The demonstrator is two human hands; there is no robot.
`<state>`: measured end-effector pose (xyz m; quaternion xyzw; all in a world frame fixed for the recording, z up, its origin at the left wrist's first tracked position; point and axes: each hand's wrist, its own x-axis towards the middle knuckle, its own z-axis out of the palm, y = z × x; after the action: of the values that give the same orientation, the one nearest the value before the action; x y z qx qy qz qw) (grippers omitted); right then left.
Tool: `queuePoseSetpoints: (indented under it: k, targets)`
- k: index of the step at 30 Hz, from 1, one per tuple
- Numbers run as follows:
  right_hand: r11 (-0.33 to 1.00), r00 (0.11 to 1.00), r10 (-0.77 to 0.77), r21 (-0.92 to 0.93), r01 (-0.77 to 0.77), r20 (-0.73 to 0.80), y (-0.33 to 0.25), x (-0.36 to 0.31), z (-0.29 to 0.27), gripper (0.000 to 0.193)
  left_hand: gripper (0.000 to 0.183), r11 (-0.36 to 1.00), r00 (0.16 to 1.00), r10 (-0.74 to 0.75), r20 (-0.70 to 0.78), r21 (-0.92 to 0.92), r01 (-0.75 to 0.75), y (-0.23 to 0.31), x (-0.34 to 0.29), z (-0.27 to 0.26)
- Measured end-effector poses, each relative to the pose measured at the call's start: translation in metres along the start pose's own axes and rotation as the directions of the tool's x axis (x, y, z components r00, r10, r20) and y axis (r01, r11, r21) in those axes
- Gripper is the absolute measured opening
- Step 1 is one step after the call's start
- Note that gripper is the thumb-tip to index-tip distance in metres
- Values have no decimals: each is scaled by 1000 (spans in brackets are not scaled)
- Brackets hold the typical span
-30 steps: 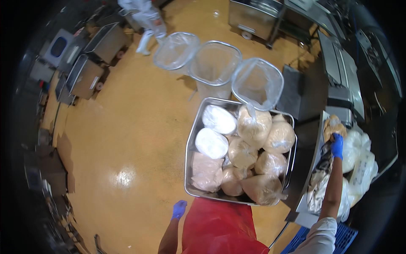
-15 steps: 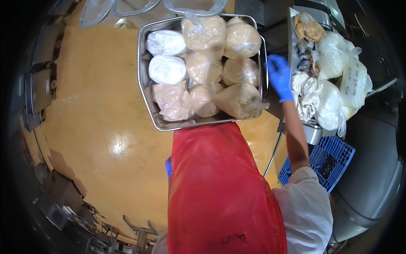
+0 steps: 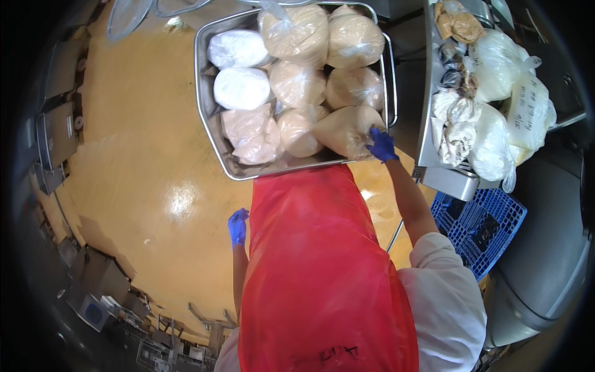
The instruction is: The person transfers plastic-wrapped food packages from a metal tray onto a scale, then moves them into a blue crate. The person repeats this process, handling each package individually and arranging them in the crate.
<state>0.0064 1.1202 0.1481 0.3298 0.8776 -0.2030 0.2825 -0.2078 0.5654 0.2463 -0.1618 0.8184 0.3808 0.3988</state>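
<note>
My right hand [image 3: 382,146], in a blue glove, is at the near right corner of a metal tub [image 3: 204,111]. Its fingers close on the gathered end of a clear plastic bag of beige powder-like stuff [image 3: 348,131]. Other filled bags sit packed around it: beige bags [image 3: 297,84] in the middle and on the right, two white bags [image 3: 242,88] and a pinkish bag [image 3: 253,133] on the left. My left hand [image 3: 237,227], also blue-gloved, hangs beside my red apron [image 3: 322,260], loosely open and holding nothing.
To the right, a metal cart [image 3: 427,133] bears several clear bags [image 3: 496,65] and crumpled wrapped bundles [image 3: 457,127]. Below it lies a blue plastic pallet [image 3: 489,229], beside a large grey rounded vessel [image 3: 545,260]. Metal equipment [image 3: 59,133] lines the left side of the yellow floor [image 3: 142,155].
My right hand has come from the gap beside the cart, nearer to me, onto the end of the beige bag. My left hand has swung out from behind the apron.
</note>
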Motion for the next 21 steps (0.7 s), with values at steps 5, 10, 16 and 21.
queuePoseSetpoints:
  k: [5, 10, 16, 21]
  targets:
    - [994, 996, 38, -108, -28, 84, -19, -5, -14, 54, 23, 999, 1000, 21, -12, -36, -22, -13, 1, -15]
    - [998, 989, 50, -25, -54, -141, -38, -19, -27, 37, 22, 994, 996, 88, 5, -58, -88, -17, 9, -12]
    - [997, 995, 66, 52, -61, -81, -59, -32, -14, 39, 19, 977, 976, 212, 59, 28, -214, 26, 50, -3]
    - [999, 980, -22, 32, 29, -196, -98, -54, -13, 34, 21, 973, 972, 228, 52, 27, -229, 39, 85, 0]
